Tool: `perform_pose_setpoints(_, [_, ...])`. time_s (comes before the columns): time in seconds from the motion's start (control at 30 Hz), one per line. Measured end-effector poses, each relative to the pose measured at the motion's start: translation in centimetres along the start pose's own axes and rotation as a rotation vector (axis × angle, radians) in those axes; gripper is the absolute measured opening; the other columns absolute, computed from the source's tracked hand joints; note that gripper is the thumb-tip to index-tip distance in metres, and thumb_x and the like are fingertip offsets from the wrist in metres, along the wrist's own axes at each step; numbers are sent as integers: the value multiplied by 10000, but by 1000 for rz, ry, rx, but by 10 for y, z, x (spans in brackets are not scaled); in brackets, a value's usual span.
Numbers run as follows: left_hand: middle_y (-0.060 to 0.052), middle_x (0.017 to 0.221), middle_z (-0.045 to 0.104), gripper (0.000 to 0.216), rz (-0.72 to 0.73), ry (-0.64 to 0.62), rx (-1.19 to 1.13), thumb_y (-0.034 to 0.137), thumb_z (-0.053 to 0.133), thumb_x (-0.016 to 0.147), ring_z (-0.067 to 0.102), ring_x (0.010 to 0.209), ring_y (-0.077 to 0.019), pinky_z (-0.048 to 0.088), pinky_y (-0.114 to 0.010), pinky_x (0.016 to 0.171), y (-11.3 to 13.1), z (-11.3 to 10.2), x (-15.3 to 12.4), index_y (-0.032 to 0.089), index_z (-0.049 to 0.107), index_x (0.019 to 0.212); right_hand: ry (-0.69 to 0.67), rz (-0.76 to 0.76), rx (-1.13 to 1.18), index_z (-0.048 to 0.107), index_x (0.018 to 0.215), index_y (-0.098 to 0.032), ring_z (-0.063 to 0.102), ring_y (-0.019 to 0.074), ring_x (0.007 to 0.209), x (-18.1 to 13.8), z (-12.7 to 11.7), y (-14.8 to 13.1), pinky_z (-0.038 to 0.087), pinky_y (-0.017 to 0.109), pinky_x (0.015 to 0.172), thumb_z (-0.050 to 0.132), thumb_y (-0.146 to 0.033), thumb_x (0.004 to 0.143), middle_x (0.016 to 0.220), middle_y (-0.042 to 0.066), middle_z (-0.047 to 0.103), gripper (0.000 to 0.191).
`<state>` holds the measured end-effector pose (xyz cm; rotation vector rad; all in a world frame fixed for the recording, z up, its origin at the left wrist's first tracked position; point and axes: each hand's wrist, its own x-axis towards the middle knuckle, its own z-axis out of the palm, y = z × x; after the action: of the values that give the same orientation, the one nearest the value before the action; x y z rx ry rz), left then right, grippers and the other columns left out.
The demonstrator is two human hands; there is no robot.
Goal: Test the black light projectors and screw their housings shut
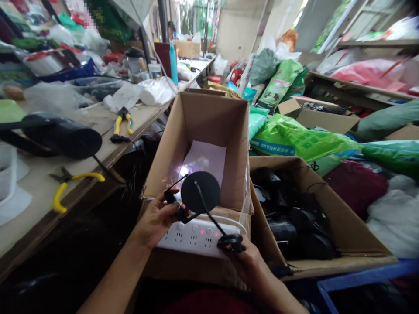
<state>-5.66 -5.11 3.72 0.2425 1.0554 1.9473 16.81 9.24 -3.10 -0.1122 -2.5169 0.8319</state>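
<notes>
My left hand [157,222] is closed on the bracket of a black cylindrical lamp [200,196], whose round end faces me. Bright light spots fall beyond the lamp, inside an open cardboard box [212,111] with a white sheet [212,159] in it. From the lamp's round end a black cord [209,213] runs down to a coiled black bundle [231,242]. My right hand [247,259] is closed around that bundle at the right end of a white power strip [188,235]. Red lights glow on the strip. Whether a plug sits in a socket is hidden.
On the left bench lie yellow-handled pliers [73,181], yellow-green pliers [123,122] and another black lamp [62,135]. A box of black lamp parts [353,235] stands at right, near a blue crate [356,281]. Green bags [297,137] are piled behind.
</notes>
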Motion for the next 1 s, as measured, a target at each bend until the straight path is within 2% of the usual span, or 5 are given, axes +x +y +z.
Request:
perform_pose_setpoints(0.17, [33, 751, 733, 327, 45, 19, 1, 199, 882, 548, 672, 684, -114, 541, -191, 670, -4, 2, 15, 201, 684, 808, 119, -31, -69, 626, 978, -192, 575, 173, 714, 3, 6, -3, 478, 300, 599, 537, -122, 849, 792, 54, 608, 171])
perform_pose_setpoints(0.33, [34, 768, 737, 476, 66, 75, 68, 330, 922, 418, 680, 753, -175, 540, -224, 674, -2, 11, 19, 262, 723, 845, 252, -120, -111, 590, 998, -176, 548, 170, 647, -7, 28, 13, 409, 315, 576, 476, -172, 894, 747, 46, 601, 155])
perform_pose_setpoints(0.53, [-7, 802, 733, 436, -13, 36, 153, 337, 900, 488, 666, 680, -165, 525, -212, 627, -2, 24, 15, 226, 730, 874, 231, -69, -89, 609, 968, -197, 566, 170, 648, -10, 38, 18, 374, 315, 576, 449, -221, 924, 729, 38, 616, 168])
perform_pose_setpoints(0.73, [-9, 742, 689, 364, -77, 15, 100, 226, 858, 596, 636, 613, -132, 512, -214, 591, -14, -1, 13, 202, 699, 922, 190, -46, -56, 615, 969, -197, 578, 183, 674, -11, 31, 17, 420, 319, 587, 491, -218, 906, 771, 52, 631, 141])
perform_pose_setpoints(1.0, [2, 725, 677, 436, -81, 28, 69, 274, 901, 499, 613, 582, -129, 484, -212, 564, -14, 3, 14, 202, 702, 880, 119, -105, -136, 610, 989, -196, 617, 185, 692, -7, 20, 18, 484, 306, 602, 599, -153, 839, 796, 51, 668, 157])
